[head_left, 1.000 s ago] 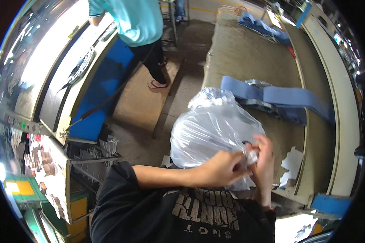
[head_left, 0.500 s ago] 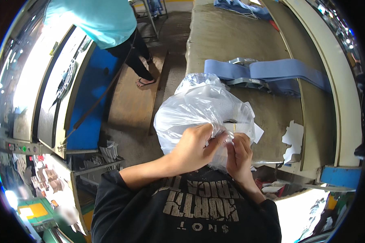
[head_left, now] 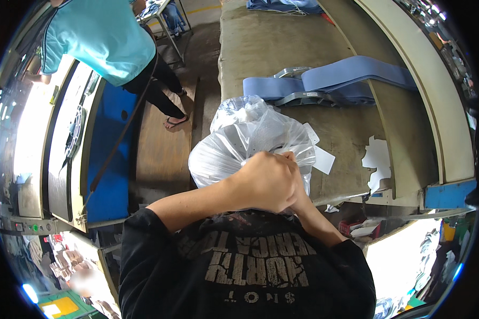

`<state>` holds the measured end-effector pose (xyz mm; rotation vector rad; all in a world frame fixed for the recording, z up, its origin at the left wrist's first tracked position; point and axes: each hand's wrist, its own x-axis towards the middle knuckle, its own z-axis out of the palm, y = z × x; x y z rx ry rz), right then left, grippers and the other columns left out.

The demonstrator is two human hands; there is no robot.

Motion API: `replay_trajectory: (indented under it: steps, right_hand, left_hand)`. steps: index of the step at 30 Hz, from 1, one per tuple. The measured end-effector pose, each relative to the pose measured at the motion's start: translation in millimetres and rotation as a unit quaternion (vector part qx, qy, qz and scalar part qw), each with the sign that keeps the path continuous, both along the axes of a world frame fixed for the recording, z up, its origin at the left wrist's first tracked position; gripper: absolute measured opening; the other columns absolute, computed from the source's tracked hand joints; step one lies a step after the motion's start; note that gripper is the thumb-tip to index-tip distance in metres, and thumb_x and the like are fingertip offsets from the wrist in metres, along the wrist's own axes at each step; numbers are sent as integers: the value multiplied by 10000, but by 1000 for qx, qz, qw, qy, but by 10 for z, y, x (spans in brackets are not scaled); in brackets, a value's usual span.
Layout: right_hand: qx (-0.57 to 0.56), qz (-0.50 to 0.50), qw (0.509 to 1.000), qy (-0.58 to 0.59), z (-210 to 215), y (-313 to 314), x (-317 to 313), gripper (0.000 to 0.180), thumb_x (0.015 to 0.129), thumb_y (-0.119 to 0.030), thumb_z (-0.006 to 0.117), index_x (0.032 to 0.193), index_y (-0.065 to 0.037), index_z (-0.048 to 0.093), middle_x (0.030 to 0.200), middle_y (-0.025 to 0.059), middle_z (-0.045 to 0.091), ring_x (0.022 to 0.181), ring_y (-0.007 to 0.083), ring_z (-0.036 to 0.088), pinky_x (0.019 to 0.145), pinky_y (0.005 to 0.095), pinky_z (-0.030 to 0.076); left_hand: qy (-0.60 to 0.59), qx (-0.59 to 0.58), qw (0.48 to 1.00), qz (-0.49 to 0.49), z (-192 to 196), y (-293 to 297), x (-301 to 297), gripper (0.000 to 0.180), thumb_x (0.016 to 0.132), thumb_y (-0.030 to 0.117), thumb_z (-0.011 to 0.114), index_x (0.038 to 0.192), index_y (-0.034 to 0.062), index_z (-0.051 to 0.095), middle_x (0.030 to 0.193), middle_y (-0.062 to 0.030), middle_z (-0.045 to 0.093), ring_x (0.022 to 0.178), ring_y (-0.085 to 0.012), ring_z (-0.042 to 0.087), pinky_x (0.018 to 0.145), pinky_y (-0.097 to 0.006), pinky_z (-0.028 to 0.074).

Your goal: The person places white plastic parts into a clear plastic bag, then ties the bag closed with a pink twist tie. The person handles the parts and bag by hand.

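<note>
A translucent white plastic bag (head_left: 213, 157), filled and bulging, rests at the near left corner of the worktable, close against my body. My left hand (head_left: 266, 178) is closed in a fist on the gathered plastic at its near side. Tucked against it, my right hand (head_left: 299, 195) is closed on the same bunched plastic, its fingers mostly hidden behind the left. What fills the bag shows only as pale, blurred shapes through the film.
Blue fabric bands (head_left: 356, 77) run through a grey metal hoop (head_left: 306, 98) on the worktable (head_left: 282, 37). White paper pieces (head_left: 377, 159) lie right of the bag. A person in a turquoise shirt (head_left: 101, 40) stands at the left beside a blue-sided machine (head_left: 109, 149).
My left hand has come across to the right, over the right hand, which it now largely covers. The view has shifted, and the person at the left shows more of the upper body.
</note>
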<state>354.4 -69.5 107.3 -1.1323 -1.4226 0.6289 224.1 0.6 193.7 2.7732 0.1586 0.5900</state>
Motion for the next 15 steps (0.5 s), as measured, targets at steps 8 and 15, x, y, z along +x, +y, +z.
replay_trajectory:
  steps: [8,15]
  right_hand:
    - [-161,235,952,113,-120,-282,173,328,833,-51,795,1146,-30,702,1387,139,616,1183,269,566,1126,434,404]
    - [-204,145,921,298,80,-246,-278,339,926,-60,716,1264,-54,702,1290,122,668,1229,277,588,1099,452,401]
  left_hand:
    - [-26,49,989,134,137,-2,19,354,832,281,722,548,74,681,452,-71,559,387,-265,576,420,-398,468]
    - [-56,67,996,-12,515,94,-278,210,871,272,795,895,65,773,812,-83,745,861,-256,755,714,-379,595]
